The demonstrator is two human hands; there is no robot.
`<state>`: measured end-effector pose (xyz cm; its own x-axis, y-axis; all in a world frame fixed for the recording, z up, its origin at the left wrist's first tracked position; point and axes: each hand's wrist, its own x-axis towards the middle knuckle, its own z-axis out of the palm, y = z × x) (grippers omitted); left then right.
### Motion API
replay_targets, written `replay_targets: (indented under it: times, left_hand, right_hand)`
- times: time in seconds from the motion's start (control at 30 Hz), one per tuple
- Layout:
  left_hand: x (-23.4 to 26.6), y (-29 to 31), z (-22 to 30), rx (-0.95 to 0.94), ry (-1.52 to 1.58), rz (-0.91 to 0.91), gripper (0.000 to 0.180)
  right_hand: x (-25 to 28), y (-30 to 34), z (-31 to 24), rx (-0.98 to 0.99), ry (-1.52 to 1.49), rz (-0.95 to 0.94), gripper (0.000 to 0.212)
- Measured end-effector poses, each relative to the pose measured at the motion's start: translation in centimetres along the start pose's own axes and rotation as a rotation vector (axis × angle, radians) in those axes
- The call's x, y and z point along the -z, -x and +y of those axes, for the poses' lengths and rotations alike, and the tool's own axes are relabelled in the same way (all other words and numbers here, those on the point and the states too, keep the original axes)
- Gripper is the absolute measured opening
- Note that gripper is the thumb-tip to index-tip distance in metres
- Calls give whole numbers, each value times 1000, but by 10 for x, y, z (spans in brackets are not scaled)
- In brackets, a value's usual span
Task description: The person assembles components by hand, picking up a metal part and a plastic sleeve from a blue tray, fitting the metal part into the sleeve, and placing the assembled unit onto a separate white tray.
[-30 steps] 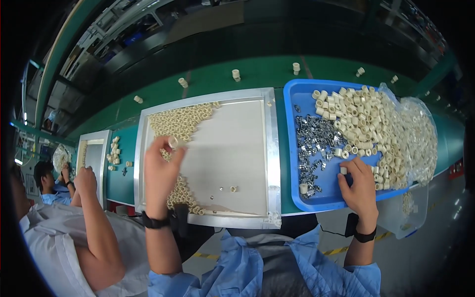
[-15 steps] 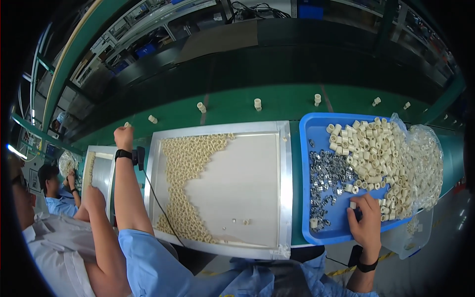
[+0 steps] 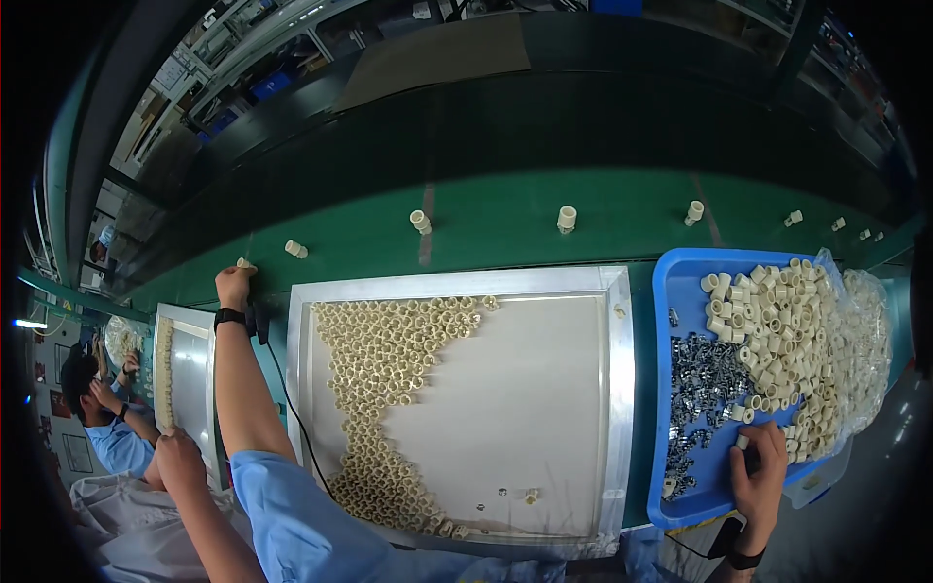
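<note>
Reaching to the far left, my left hand (image 3: 233,287) pinches a small cream cylindrical fitting (image 3: 245,263) at the near edge of the green belt (image 3: 496,238). My right hand (image 3: 760,471) is inside the blue tray (image 3: 663,389), its thumb and fingers closed on a cream plastic sleeve (image 3: 742,441). Around it in the tray lie a heap of cream sleeves (image 3: 777,330) and a pile of small shiny metal parts (image 3: 705,384). Between my arms, many cream pieces (image 3: 379,360) stand packed along the left of a metal-framed tray (image 3: 525,408).
Several cream fittings, one of them (image 3: 567,219) straight ahead, stand spaced along the belt. A clear plastic bag (image 3: 863,350) of sleeves rests on the tray's right end. To my left, a co-worker's hand (image 3: 180,457) is at another framed tray (image 3: 199,379); a second person sits beyond.
The whole view has shifted, so the trays appear farther right and lower. Both hands keep their places at the belt edge and in the blue tray, still closed on cream pieces.
</note>
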<state>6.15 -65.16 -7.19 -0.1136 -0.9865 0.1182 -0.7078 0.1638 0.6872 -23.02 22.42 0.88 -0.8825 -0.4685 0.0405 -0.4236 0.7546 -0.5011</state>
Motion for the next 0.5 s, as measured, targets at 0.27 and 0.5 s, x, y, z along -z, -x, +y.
replay_targets:
  times: [0.27, 0.5]
  left_hand:
    - [3, 11, 12, -6, 50, -72, 20]
    - [-7, 16, 29, 7, 69, -110, 22]
  right_hand:
    - [-2, -3, 2, -16, -18, -24, 27]
    - [-2, -5, -1, -3, -10, -16, 27]
